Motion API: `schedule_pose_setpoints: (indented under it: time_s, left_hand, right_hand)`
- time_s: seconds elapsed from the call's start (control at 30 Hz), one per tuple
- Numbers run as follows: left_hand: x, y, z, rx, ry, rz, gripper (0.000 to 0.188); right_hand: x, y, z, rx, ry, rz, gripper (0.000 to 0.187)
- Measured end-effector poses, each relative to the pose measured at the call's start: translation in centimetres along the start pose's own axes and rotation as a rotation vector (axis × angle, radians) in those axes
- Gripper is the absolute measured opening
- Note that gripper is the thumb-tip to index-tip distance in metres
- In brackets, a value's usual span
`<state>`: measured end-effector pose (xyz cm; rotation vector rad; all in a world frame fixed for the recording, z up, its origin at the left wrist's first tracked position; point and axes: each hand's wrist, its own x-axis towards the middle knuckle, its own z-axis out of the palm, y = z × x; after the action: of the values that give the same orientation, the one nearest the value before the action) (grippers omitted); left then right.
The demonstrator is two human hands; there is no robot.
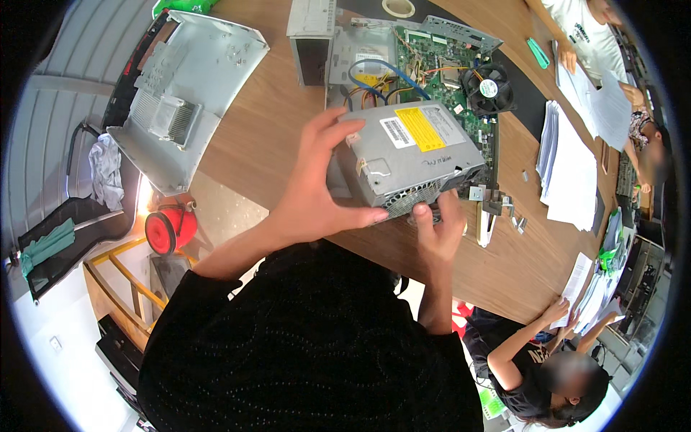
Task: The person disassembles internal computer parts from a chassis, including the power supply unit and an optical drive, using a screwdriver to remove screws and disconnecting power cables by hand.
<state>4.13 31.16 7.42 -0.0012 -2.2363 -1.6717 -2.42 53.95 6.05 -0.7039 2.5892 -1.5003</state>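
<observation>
Between my two hands is a grey metal computer power supply (410,147) with a yellow label on top and a perforated near side. My left hand (317,180) wraps around its left end, thumb along the near lower edge and fingers over the far corner. My right hand (440,229) grips the near right corner from below. Just beyond it lies an open computer case with a green motherboard (425,61). A black fan (489,88) sits at the board's right, and a blue cable (389,66) loops up behind the power supply, whose underside is hidden.
A case cover (216,54) with a heat sink (167,119) lies at the left. Small metal brackets (497,205) are right of my hand. Paper stacks (572,165) lie farther right, a teal tool (538,53) beyond. Other people sit along the right side, handling papers.
</observation>
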Motion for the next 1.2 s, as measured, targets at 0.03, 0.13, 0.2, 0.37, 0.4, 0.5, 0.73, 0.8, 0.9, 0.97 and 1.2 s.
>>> schedule_pose_setpoints:
  time_s: [0.03, 0.13, 0.2, 0.37, 0.4, 0.5, 0.73, 0.8, 0.9, 0.97, 1.2]
  left_hand:
    - [0.1, -0.3, 0.1, 0.026, 0.008, -0.009, 0.101]
    - [0.7, -0.9, -0.3, 0.014, 0.033, -0.011, 0.101]
    - [1.2, -1.5, -0.8, -0.020, 0.007, -0.006, 0.102]
    - [2.0, -2.0, -0.9, -0.195, 0.012, -0.032, 0.110]
    - [2.2, -2.0, -1.0, -0.151, 0.005, -0.007, 0.112]
    - [2.5, -1.9, -1.3, -0.105, 0.008, 0.017, 0.114]
    - [2.8, -2.2, -1.5, -0.097, -0.012, 0.014, 0.113]
    - [3.0, -2.5, -1.4, -0.113, -0.009, 0.024, 0.112]
    - [3.3, -2.7, -1.5, -0.132, -0.007, 0.042, 0.111]
    - [3.4, -2.7, -1.6, -0.132, -0.005, 0.044, 0.111]
    - [3.4, -2.4, -1.5, -0.138, -0.013, 0.021, 0.108]
  right_hand:
    - [0.4, -0.2, -0.6, -0.093, -0.056, 0.008, 0.036]
    - [1.3, -0.2, -3.5, -0.144, -0.058, 0.150, 0.028]
    - [2.2, -0.3, -5.8, -0.094, 0.012, 0.284, 0.025]
    - [10.0, -3.2, -7.1, -0.191, -0.115, -0.417, 0.031]
    - [11.2, -3.8, -6.7, -0.225, -0.247, -0.486, 0.033]
    - [14.4, -2.7, -6.1, -0.142, -0.540, -0.508, 0.038]
    - [16.2, -2.8, -6.5, -0.128, -0.778, -0.548, 0.040]
    - [16.4, -3.5, -6.5, -0.179, -0.782, -0.546, 0.040]
    - [17.3, -3.6, -6.5, -0.206, -0.876, -0.529, 0.041]
    - [17.7, -3.9, -6.5, -0.205, -0.889, -0.533, 0.040]
    - [17.3, -4.5, -6.6, -0.263, -0.876, -0.531, 0.035]
